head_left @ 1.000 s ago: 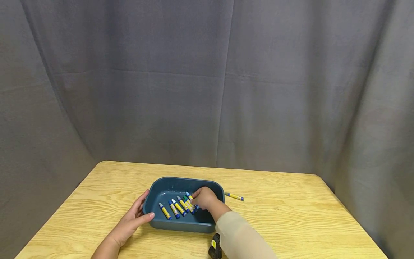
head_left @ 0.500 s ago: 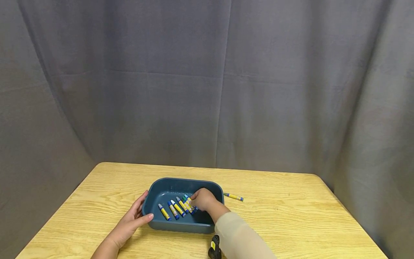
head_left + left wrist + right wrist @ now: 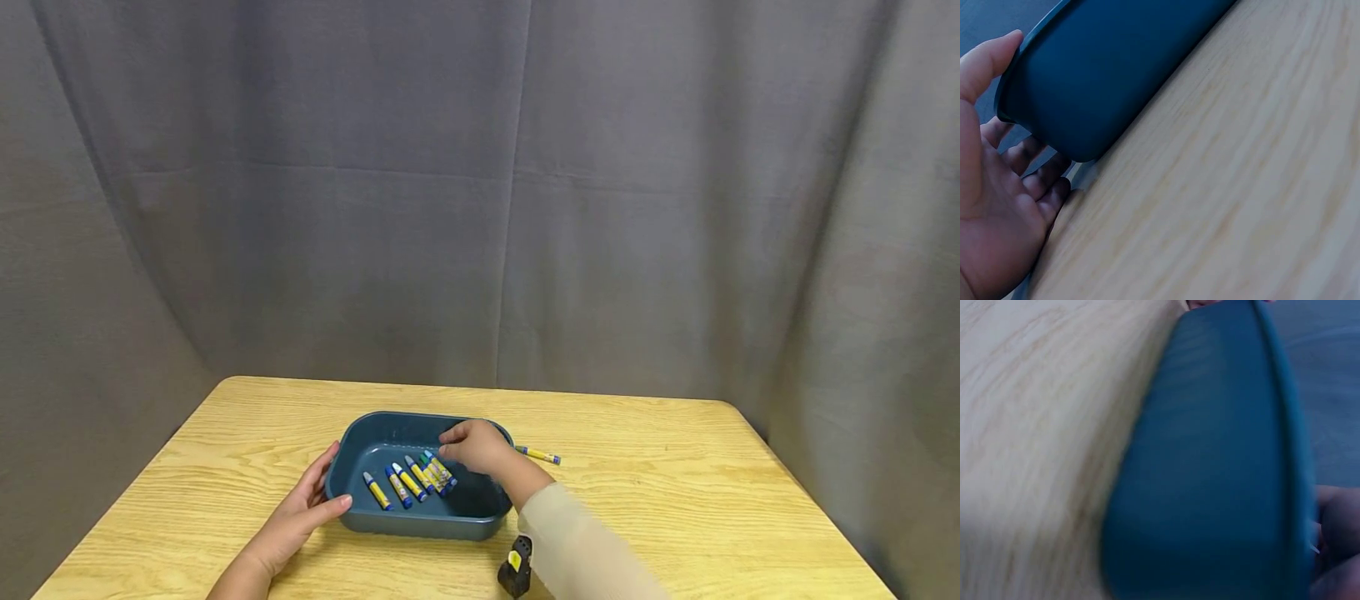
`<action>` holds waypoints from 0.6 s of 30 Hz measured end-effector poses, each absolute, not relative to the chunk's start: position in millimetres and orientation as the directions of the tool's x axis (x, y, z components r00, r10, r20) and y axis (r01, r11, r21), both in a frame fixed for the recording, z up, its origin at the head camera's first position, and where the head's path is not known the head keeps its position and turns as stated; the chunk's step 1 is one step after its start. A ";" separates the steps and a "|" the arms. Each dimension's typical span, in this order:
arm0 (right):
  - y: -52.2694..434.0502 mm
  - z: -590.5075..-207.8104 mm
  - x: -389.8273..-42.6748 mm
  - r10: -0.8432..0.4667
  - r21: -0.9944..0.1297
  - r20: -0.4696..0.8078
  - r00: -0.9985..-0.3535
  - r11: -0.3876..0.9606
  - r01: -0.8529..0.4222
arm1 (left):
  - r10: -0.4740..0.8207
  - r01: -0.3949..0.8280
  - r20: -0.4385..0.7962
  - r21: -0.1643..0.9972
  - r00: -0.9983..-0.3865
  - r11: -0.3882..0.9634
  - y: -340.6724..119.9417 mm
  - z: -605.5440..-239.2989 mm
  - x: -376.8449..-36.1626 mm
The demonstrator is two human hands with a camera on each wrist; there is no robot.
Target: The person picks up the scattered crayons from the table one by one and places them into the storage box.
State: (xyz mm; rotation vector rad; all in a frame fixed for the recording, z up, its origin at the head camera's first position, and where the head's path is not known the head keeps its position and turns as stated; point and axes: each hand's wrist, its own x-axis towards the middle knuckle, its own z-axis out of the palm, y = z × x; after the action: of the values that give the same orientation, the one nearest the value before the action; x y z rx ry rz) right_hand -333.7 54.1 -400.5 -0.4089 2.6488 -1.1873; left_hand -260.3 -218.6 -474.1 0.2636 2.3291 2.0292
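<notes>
A dark blue-green plastic tub (image 3: 420, 525) stands on the table. In it several crayons (image 3: 408, 482) with yellow and blue wrappers lie slanted roughly side by side. My left hand (image 3: 300, 508) holds the tub's left end; in the left wrist view its thumb (image 3: 1004, 50) is at the rim and the fingers (image 3: 1041, 178) are along the outer wall. My right hand (image 3: 477, 448) hovers over the right part of the tub, fingers bent loosely, no crayon showing between them. A light-blue-tipped crayon (image 3: 441, 468) lies just below its fingertips. The right wrist view is blurred.
One more crayon (image 3: 540, 455) lies on the wooden table (image 3: 660, 500), just right of the tub. A black device with a yellow mark (image 3: 515, 567) sits at the right sleeve. Grey curtains (image 3: 420, 250) hang behind and beside the table.
My right hand has let go of the light-blue-tipped crayon, which now lies with the others, and has risen slightly. My left hand stays at the tub's left end.
</notes>
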 end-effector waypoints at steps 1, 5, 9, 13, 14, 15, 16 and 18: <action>56.9 -397.7 -333.9 -0.351 -0.764 -0.077 -0.933 0.622 -0.171 | 0.154 0.101 0.081 0.986 -0.985 0.129 -219.2 -474.0 -260.3; 69.6 -387.9 -335.9 -0.379 -0.793 -0.067 -0.923 0.582 -0.182 | 0.148 0.102 0.082 0.986 -0.986 0.132 -221.9 -473.5 -260.4; 85.5 -382.6 -339.6 -0.355 -0.791 -0.033 -0.934 0.580 -0.192 | 0.145 0.101 0.080 0.985 -0.986 0.140 -223.9 -473.4 -260.0; 103.7 -381.0 -343.5 -0.302 -0.805 0.007 -0.953 0.564 -0.185 | 0.143 0.095 0.075 0.985 -0.987 0.141 -224.2 -473.6 -259.6; 108.3 -380.7 -343.8 -0.285 -0.809 0.014 -0.958 0.559 -0.178 | 0.143 0.095 0.075 0.986 -0.987 0.139 -224.2 -473.6 -259.6; 112.8 -380.4 -343.8 -0.269 -0.812 0.021 -0.963 0.558 -0.174 | 0.142 0.095 0.075 0.986 -0.987 0.138 -224.2 -473.5 -259.6; 117.3 -380.9 -344.1 -0.253 -0.812 0.027 -0.967 0.558 -0.169 | 0.142 0.095 0.076 0.986 -0.987 0.137 -224.3 -473.5 -259.6; 126.3 -382.4 -344.6 -0.226 -0.807 0.037 -0.973 0.568 -0.162 | 0.142 0.095 0.075 0.986 -0.987 0.136 -224.5 -473.1 -259.7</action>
State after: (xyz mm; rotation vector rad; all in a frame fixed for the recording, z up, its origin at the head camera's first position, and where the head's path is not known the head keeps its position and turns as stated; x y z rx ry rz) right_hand -344.6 126.3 -382.4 -0.3374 2.7188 -1.3873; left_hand -259.7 -224.5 -473.1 0.2444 2.3396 2.0267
